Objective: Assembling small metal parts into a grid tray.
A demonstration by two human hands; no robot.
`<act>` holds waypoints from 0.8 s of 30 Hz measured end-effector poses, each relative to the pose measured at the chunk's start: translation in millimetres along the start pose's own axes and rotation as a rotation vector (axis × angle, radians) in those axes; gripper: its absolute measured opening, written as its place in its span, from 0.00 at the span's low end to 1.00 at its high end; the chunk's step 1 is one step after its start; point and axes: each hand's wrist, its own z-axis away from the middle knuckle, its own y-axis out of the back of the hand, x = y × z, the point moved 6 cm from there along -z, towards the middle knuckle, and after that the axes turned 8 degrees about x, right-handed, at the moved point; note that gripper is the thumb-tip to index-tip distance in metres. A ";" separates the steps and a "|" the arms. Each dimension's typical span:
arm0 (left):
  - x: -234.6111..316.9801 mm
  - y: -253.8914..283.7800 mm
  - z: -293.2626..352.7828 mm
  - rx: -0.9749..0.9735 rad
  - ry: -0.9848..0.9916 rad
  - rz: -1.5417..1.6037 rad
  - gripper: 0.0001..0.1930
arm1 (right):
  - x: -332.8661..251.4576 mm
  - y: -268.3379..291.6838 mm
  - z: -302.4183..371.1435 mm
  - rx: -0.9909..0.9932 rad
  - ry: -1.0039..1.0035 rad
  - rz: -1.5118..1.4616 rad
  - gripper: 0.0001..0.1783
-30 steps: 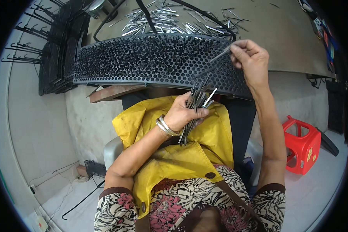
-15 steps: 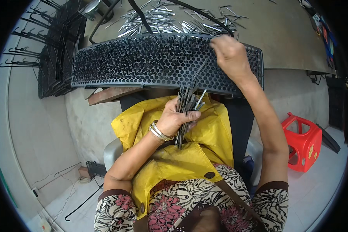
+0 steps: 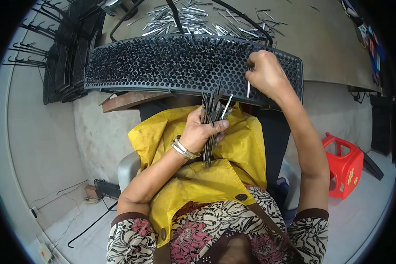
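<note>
My left hand (image 3: 200, 134) is closed around a bundle of thin metal strips (image 3: 212, 108), mostly dark with a few shiny ones, held upright over my lap. In front of me a black perforated rack (image 3: 231, 72) stands tilted at the table edge. Dark pieces stick up densely from its left and middle holes, while bare holes show along its right part and front edge. Above that right part, my right hand (image 3: 269, 75) pinches one thin metal strip (image 3: 249, 89), which hangs down toward the holes. The fingertips partly hide its upper end.
Loose metal strips (image 3: 185, 20) lie piled on the table (image 3: 325, 48) behind the rack. Black hooked racks (image 3: 68, 66) hang at the left wall. A red plastic stool (image 3: 343, 169) stands on the floor at right. A yellow apron (image 3: 193, 185) covers my lap.
My right hand has moved slightly down and nearer over the rack, and a shiny strip now shows below its fingers. My left hand keeps its grip on the bundle. The whole view has shifted a little.
</note>
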 end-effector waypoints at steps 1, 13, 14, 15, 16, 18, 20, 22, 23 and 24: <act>-0.1 1.4 0.0 0.002 0.003 -0.014 0.09 | 0.2 1.5 1.1 0.010 0.016 -0.004 0.09; -0.6 -12.1 -6.0 -0.035 0.028 -0.008 0.10 | 12.1 29.5 12.5 0.728 0.137 -0.348 0.10; -1.0 -13.5 -6.3 -0.034 0.032 -0.010 0.10 | 9.2 28.8 13.2 0.766 0.229 -0.274 0.10; -1.4 -14.9 -6.9 -0.036 0.033 0.000 0.10 | 5.5 28.3 14.7 0.802 0.322 -0.200 0.10; -1.8 -15.9 -7.5 -0.039 0.035 0.010 0.10 | 2.4 27.0 14.9 0.799 0.368 -0.178 0.10; -2.5 -15.1 -8.2 -0.027 0.052 0.007 0.10 | -0.2 18.2 10.7 0.764 0.484 -0.160 0.10; -4.2 -13.3 -9.5 -0.009 0.070 0.005 0.10 | -8.1 10.0 12.7 0.690 0.583 -0.109 0.10; -2.3 -14.7 -12.3 -0.037 0.038 0.042 0.11 | -11.1 12.0 11.9 0.629 0.551 -0.037 0.10; -2.0 -14.4 -11.5 -0.033 0.042 0.044 0.11 | -10.5 9.6 10.9 0.573 0.522 0.039 0.10; -1.0 -15.3 -11.4 -0.042 0.055 0.058 0.11 | -10.4 10.4 10.6 0.594 0.532 0.101 0.08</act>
